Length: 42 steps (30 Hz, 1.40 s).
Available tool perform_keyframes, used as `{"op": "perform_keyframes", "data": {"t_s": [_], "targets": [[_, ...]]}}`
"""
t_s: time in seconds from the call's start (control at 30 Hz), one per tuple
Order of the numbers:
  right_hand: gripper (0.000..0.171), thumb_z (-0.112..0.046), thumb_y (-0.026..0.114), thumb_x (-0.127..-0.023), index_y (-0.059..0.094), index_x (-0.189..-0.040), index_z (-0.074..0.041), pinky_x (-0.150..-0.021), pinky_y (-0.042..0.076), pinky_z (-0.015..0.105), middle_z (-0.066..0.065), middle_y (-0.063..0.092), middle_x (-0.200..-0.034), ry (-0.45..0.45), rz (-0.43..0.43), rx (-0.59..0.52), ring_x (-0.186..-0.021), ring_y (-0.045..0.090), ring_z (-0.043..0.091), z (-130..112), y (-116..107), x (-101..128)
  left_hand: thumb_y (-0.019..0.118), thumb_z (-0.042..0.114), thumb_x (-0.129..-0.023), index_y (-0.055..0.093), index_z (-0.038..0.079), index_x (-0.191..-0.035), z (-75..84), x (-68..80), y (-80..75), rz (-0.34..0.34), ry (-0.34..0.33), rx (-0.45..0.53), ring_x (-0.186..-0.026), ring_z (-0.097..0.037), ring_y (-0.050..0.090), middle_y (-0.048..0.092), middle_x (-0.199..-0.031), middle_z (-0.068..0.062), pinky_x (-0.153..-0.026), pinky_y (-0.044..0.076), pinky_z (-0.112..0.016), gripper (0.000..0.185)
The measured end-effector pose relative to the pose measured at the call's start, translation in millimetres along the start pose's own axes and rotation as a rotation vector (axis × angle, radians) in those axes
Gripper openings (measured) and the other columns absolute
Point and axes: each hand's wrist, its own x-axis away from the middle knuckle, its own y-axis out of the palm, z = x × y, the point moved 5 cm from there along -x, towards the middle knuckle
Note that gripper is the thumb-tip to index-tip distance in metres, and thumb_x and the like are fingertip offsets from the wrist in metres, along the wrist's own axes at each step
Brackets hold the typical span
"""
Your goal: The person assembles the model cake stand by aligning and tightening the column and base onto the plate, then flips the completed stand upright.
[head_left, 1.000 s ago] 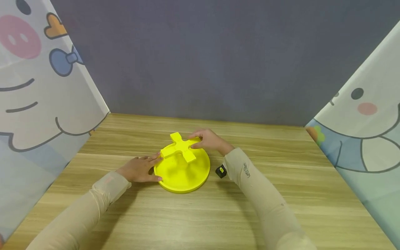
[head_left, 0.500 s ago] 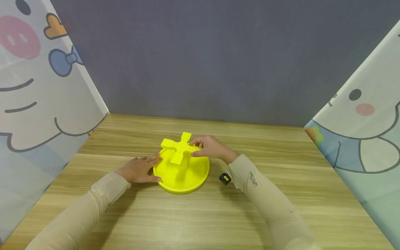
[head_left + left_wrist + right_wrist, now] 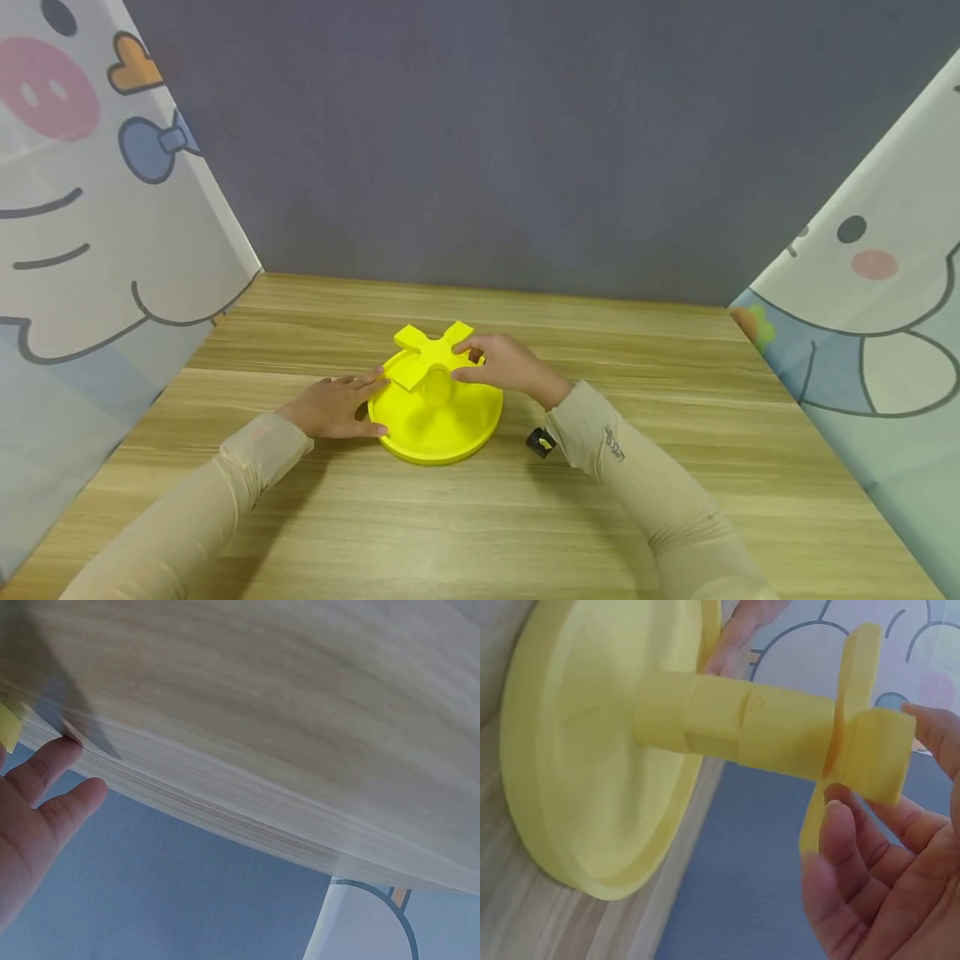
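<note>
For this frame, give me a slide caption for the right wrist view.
Right hand pinches the yellow cross piece atop the post of the round base.

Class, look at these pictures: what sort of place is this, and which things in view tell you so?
Probably a screened-off tabletop recording booth: a pale wooden table, a plain grey back wall, and cartoon-printed cloth side screens closing it in.

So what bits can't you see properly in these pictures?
- Head view: the small black thing beside the right sleeve is too small to identify.
- Head view: the post under the yellow cross blends into the yellow disc.
- Left wrist view: the left hand is cut off by the frame edge; the disc shows only as a sliver.
</note>
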Motion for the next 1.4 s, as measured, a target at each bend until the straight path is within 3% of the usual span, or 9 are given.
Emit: {"op": "perform_keyframes", "data": {"t_s": [0.17, 0.23, 0.3, 0.37, 0.47, 0.57, 0.8, 1.0, 1.4], "targets": [[0.033, -0.021, 0.066, -0.092, 0.066, -0.119, -0.004, -0.055, 0.042, 0.023, 0.006, 0.066, -0.094, 0.004, 0.084, -0.070, -0.062, 0.049, 0.013, 4.8, -10.5, -5.7, 0.048, 0.069, -0.086, 0.034, 0.005, -0.148, 1.2, -1.3, -0.4, -0.001, 0.007, 0.001, -0.123, -0.053, 0.042, 0.027, -0.155, -0.016, -0.096, 0.033, -0.068, 0.091], [0.036, -0.015, 0.066, -0.091, 0.063, -0.125, -0.004, -0.065, 0.049, 0.026, 0.009, 0.066, -0.110, -0.016, 0.111, -0.100, -0.076, 0.057, 0.017, 6.5, -15.0, -11.4, 0.049, 0.069, -0.086, 0.034, 0.005, -0.148, 1.0, -1.3, -0.5, 0.003, 0.010, -0.004, -0.123, -0.053, 0.043, 0.027, -0.155, -0.016, -0.096, 0.034, -0.068, 0.091], [0.045, -0.007, 0.066, -0.089, 0.056, -0.133, -0.004, -0.081, 0.051, 0.032, 0.013, 0.057, -0.131, -0.047, 0.090, -0.121, -0.104, 0.058, 0.023, 7.4, -16.5, -18.3, 0.049, 0.069, -0.086, 0.034, 0.005, -0.148, 0.5, -0.9, -0.5, 0.007, 0.011, -0.007, -0.122, -0.053, 0.043, 0.027, -0.154, -0.016, -0.096, 0.034, -0.068, 0.091], [0.056, -0.001, 0.066, -0.088, 0.047, -0.140, -0.004, -0.098, 0.045, 0.039, 0.015, 0.044, -0.145, -0.098, 0.033, -0.082, -0.130, 0.043, 0.030, 7.3, -14.9, -25.2, 0.049, 0.069, -0.086, 0.034, 0.004, -0.148, -0.3, -0.3, 0.4, 0.005, 0.011, -0.008, -0.122, -0.053, 0.043, 0.027, -0.155, -0.016, -0.095, 0.034, -0.068, 0.091], [0.061, 0.002, 0.064, -0.087, 0.041, -0.143, 0.000, -0.107, 0.035, 0.041, 0.019, 0.033, -0.151, -0.172, -0.047, 0.020, -0.139, 0.030, 0.033, 3.4, -11.5, -31.5, 0.049, 0.069, -0.086, 0.033, 0.004, -0.148, -0.8, 0.8, 1.2, -0.002, 0.004, -0.003, -0.123, -0.053, 0.043, 0.026, -0.155, -0.016, -0.096, 0.034, -0.068, 0.091], [0.057, 0.001, 0.064, -0.088, 0.045, -0.141, 0.000, -0.110, 0.031, 0.040, 0.020, 0.037, -0.149, -0.197, -0.079, 0.102, -0.137, 0.033, 0.033, 1.6, -9.7, -35.1, 0.049, 0.068, -0.087, 0.033, 0.004, -0.149, -0.6, 0.9, 0.9, -0.001, 0.004, 0.004, -0.123, -0.053, 0.043, 0.026, -0.155, -0.016, -0.096, 0.033, -0.068, 0.091], [0.047, -0.008, 0.067, -0.089, 0.056, -0.135, -0.006, -0.107, 0.035, 0.039, 0.012, 0.052, -0.138, -0.080, -0.114, 0.055, -0.130, 0.044, 0.028, 9.0, -7.5, -35.6, 0.049, 0.068, -0.087, 0.033, 0.003, -0.148, 1.5, 1.0, -0.2, 0.000, 0.016, 0.011, -0.122, -0.054, 0.043, 0.026, -0.155, -0.017, -0.095, 0.034, -0.069, 0.091], [0.039, -0.019, 0.070, -0.089, 0.063, -0.126, -0.009, -0.101, 0.042, 0.038, 0.006, 0.059, -0.130, 0.004, -0.094, 0.049, -0.121, 0.053, 0.024, 12.7, -9.8, -28.7, 0.049, 0.067, -0.087, 0.033, 0.003, -0.148, 1.3, 1.2, -0.3, 0.011, 0.026, -0.006, -0.121, -0.054, 0.044, 0.026, -0.154, -0.017, -0.094, 0.036, -0.068, 0.090], [0.040, -0.032, 0.070, -0.088, 0.065, -0.122, -0.010, -0.091, 0.049, 0.036, 0.003, 0.065, -0.122, 0.016, -0.005, 0.249, -0.109, 0.061, 0.019, 1.2, -4.2, -12.1, 0.051, 0.066, -0.087, 0.033, 0.003, -0.148, 1.3, 0.0, -0.7, 0.026, 0.033, -0.002, -0.121, -0.053, 0.045, 0.027, -0.154, -0.018, -0.093, 0.036, -0.069, 0.090]]}}
